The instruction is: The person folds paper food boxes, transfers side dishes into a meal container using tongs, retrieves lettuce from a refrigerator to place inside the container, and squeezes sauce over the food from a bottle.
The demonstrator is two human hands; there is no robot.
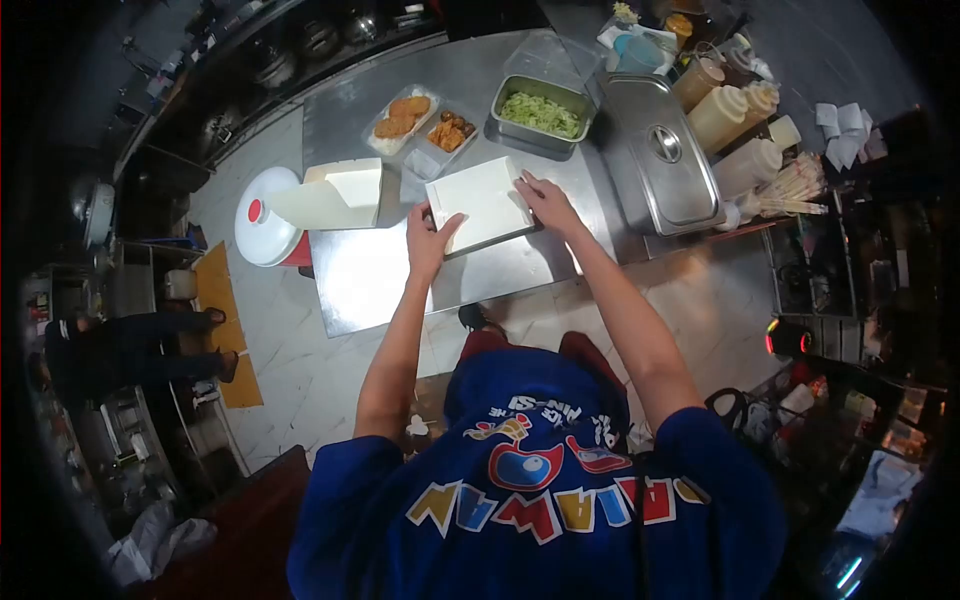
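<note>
A white paper takeaway box [480, 205] sits in front of me on the steel table, its flat top facing up. My left hand [430, 241] grips its near left corner, thumb on top and fingers along the side. On the right edge, my right hand [549, 204] has its fingers closed at the far corner. To the left stands an open white takeaway box [358, 190] with its lid folded out. Just beyond are a clear tray of fried patties [403, 117] over something white and a clear tray of orange-brown food pieces [449, 136].
A steel pan [540, 133] of shredded green vegetable stands at the back right. Beside it is a lidded steel container [668, 150], then several squeeze bottles [718, 118]. A white-lidded cooler [268, 222] is by the table's left edge. Another person [150, 348] is at far left.
</note>
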